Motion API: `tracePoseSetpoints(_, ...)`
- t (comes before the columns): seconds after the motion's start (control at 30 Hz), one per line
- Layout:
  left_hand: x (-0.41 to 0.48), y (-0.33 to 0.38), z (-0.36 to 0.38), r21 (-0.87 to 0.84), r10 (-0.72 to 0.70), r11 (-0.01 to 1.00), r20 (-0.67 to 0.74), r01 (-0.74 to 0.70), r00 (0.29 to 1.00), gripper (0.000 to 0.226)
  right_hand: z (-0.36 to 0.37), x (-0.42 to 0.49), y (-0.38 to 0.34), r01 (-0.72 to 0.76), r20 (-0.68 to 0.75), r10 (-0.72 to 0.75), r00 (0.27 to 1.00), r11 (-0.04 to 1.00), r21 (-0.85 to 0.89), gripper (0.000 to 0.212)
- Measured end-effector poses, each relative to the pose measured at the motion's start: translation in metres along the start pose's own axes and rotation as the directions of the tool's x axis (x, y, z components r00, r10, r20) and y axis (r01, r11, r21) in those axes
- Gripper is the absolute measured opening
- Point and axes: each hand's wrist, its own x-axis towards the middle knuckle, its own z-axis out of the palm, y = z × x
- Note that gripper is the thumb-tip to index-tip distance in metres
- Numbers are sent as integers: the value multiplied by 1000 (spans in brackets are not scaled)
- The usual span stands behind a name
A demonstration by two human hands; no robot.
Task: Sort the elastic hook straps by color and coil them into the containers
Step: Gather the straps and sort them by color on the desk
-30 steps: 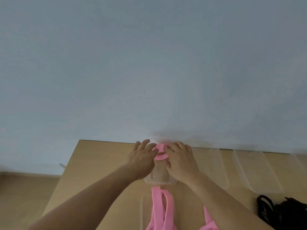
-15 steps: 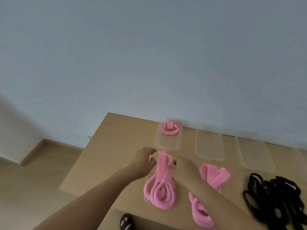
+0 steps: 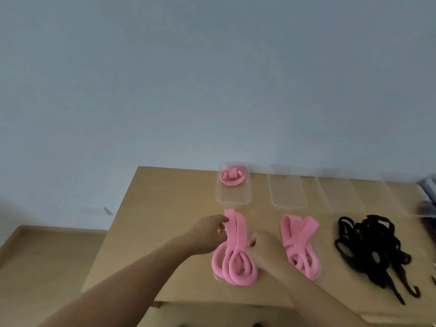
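Pink strap [image 3: 236, 234] lies between left hand [image 3: 208, 234] and right hand [image 3: 265, 250], curled fingers [image 3: 220, 220] touching it; grip unclear.

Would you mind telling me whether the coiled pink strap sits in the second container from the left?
No, the coiled pink strap lies in the leftmost container, at its far end.

coiled pink strap [image 3: 232, 177] in leftmost container [image 3: 233, 199]; nearer: pink bundle [image 3: 236, 267], second pink bundle [image 3: 299, 234], possibly hooked black tangle [image 3: 372, 241].
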Motion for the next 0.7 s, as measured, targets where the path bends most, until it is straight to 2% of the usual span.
tracePoseSetpoints(0.1,-1,-4,-2,19,39,999,36,-40,999,49,1,-8,-2,-10,-78,13,997,999,42,20)
tracePoseSetpoints(0.27,-9,-15,0,13,82,996,75,-83,994,50,28,-17,1,-18,-18,18,1000,1000,-23,10)
tracePoseSetpoints(0.37,-14,-21,-1,9,86,996,87,-87,992,51,32,-20,-1,-46,-55,50,997,996,70,17)
tracePoseSetpoints(0.47,-17,-20,-9,-3,90,996,40,-90,995,51,15,-21,-14,-59,-89,75,993,983,172,19)
tracePoseSetpoints(0.53,-21,-14,-19,-41,98,994,-14,-99,995,51,-7,-21,-28,-5,-141,35,989,978,208,16)
tracePoseSetpoints(0.6,-26,-4,-33,-109,104,988,-72,-111,992,52,-37,-24,-44,72,-213,-3,977,947,314,11)
tracePoseSetpoints(0.7,-35,14,-58,-252,91,959,-153,-127,984,55,-83,-34,-67,188,-291,-53,955,869,457,18)
